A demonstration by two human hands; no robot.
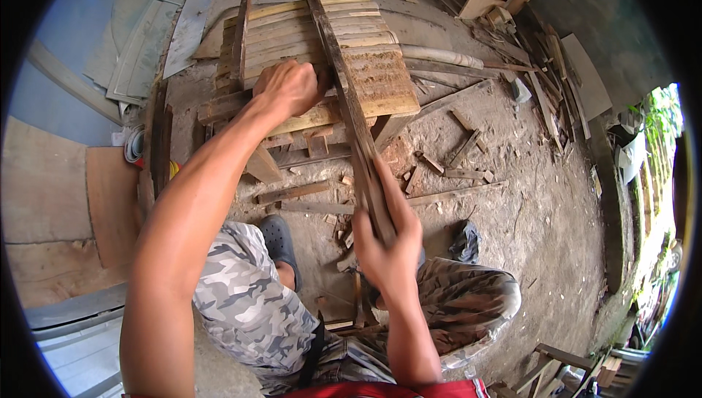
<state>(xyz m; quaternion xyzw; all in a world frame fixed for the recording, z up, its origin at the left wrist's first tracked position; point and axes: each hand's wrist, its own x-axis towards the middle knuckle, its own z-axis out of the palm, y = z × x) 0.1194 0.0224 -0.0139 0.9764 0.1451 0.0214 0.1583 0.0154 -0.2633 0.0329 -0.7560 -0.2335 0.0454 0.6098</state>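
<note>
overhanging bench edge: strip (floor below)

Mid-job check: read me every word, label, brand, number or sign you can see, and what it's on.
None that can be read.
The long wooden strip in the right hand and the slatted wooden bench show no legible lettering; distant items are too small to tell.

Low bench of pale, worn wooden slats on a dusty grey-brown concrete floor.
A long, narrow dark-brown wooden strip crosses over the bench top, a shorter dark strip to its left; brown wood offcuts litter the floor.
</note>
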